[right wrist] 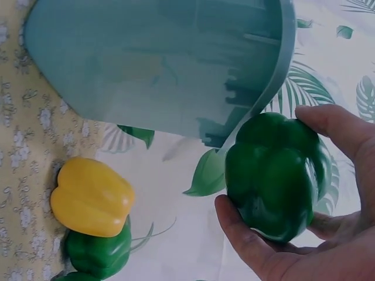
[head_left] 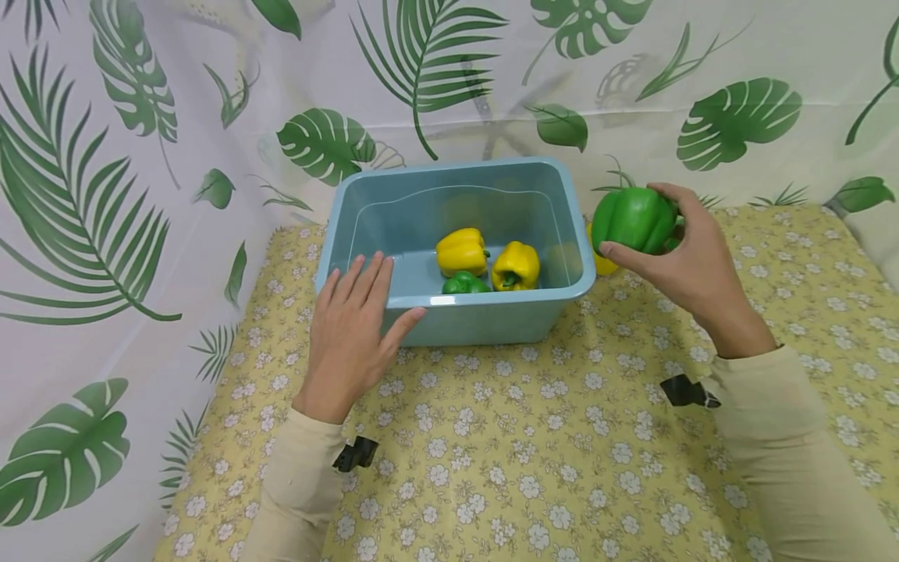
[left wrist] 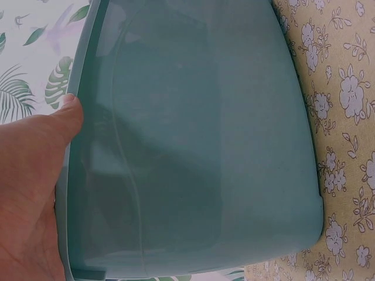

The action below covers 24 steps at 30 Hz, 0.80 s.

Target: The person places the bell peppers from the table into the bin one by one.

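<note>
A blue-green plastic tub stands on the table, holding two yellow peppers and a green one. The left hand lies over the tub's front rim at its left part, fingers extended inside and thumb outside; in the left wrist view the left hand touches the rim. Beyond the tub's right rim, the right hand grips a large green pepper above the table. The right wrist view shows that green pepper between thumb and fingers of the right hand, beside the tub's rim.
Right of the tub on the table, a yellow pepper sits beside a green pepper, with part of another green one at the frame's edge. A floral cloth covers the table; a leaf-print sheet hangs behind and at the left.
</note>
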Motion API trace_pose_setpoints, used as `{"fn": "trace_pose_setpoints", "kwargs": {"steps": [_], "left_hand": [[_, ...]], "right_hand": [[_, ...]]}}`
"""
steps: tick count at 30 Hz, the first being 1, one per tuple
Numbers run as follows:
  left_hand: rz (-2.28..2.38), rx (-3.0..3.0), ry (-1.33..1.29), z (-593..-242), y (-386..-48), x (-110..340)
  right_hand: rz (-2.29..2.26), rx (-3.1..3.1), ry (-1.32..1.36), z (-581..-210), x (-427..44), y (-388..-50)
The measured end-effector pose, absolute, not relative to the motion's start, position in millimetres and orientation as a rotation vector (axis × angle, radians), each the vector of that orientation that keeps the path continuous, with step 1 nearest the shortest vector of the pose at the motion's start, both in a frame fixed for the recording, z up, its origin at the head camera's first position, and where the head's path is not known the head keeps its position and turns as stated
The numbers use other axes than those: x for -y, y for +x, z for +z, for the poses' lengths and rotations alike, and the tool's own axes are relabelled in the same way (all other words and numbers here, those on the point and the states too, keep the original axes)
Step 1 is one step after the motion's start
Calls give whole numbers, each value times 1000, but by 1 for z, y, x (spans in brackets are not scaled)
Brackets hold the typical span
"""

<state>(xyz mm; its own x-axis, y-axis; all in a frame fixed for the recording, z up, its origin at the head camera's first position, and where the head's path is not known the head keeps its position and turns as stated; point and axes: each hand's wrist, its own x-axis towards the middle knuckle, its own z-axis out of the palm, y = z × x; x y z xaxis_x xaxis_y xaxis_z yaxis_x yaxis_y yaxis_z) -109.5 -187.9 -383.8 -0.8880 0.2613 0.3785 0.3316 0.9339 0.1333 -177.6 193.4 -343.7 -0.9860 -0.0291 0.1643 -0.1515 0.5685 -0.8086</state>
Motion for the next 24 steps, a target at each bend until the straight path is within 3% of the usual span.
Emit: {"fn": "trace_pose_setpoints", "kwargs": {"steps": [24], "left_hand": [[-281,2723,-439,-385,-110,189]], "right_hand": [[1429,2560,253,-326,-175,-174]]}}
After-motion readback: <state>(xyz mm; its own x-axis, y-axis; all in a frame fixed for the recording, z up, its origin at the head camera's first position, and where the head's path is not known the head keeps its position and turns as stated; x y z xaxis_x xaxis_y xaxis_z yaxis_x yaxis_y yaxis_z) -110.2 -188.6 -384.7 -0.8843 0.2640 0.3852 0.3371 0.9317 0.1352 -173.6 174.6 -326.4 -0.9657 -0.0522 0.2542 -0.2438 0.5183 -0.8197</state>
